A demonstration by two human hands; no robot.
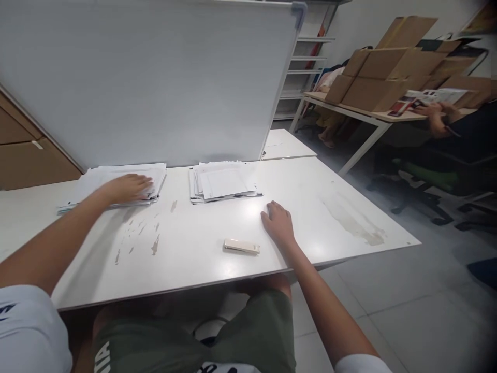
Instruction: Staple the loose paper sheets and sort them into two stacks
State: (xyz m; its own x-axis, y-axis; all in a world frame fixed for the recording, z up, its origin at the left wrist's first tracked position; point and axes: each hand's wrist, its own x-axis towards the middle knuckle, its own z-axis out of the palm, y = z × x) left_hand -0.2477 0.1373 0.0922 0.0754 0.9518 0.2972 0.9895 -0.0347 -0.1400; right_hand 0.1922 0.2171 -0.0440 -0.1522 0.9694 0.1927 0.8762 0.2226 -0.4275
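My left hand lies flat, fingers stretched out, on a stack of white papers at the far left of the white table. My right hand rests palm down on the bare tabletop with its fingers together and holds nothing. A small beige stapler lies just left of that hand, apart from it. A second stack of papers sits beyond the right hand, near the upright board.
A large whiteboard stands along the table's far edge. At right, another person's hands hold a magazine at a table piled with cardboard boxes. Office chairs and tiled floor lie to the right.
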